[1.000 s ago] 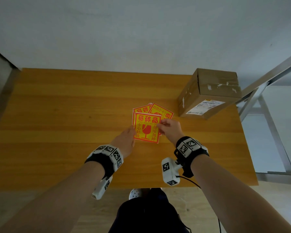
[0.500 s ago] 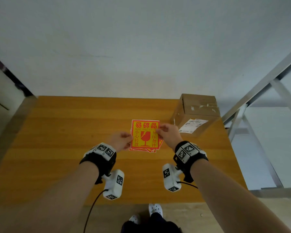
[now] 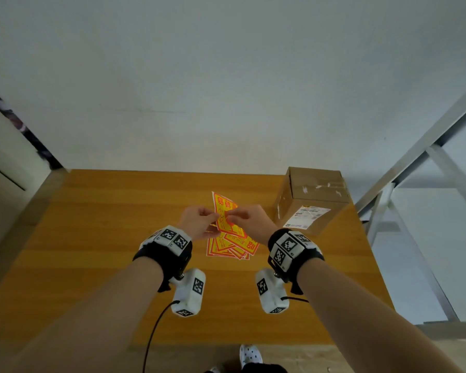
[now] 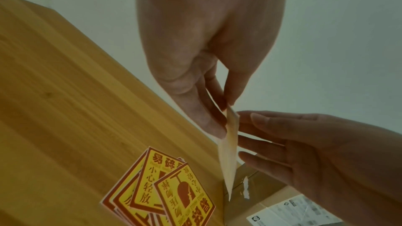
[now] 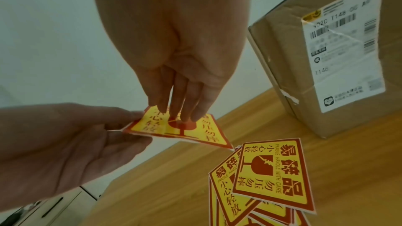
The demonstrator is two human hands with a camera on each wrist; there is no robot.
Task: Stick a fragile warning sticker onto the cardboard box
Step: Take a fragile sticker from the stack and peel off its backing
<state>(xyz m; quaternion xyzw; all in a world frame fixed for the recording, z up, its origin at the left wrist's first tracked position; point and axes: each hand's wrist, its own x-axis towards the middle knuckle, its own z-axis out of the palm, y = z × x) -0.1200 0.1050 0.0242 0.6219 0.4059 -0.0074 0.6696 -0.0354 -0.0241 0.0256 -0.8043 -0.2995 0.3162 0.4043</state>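
Observation:
A yellow-and-red fragile sticker [image 3: 223, 211] is held up in the air between both hands, above the loose stack of stickers [image 3: 233, 247] on the wooden table [image 3: 105, 238]. My left hand [image 3: 215, 216] pinches its left edge between thumb and forefinger [image 4: 225, 118]. From the right, my right hand [image 3: 228, 214] holds the sticker with straight fingers lying on its printed face [image 5: 180, 116]. In the left wrist view the sticker [image 4: 228, 157] shows edge-on, its plain back visible. The cardboard box [image 3: 314, 195] with a white shipping label stands at the table's far right corner, apart from both hands.
The table ends at a white wall behind. A metal frame [image 3: 414, 168] rises just right of the box. A white cabinet [image 3: 3, 173] stands at the far left. The table's right edge runs close to the box.
Both hands have lifted the top sticker off the stack and tipped it from flat to nearly upright. The box has not moved.

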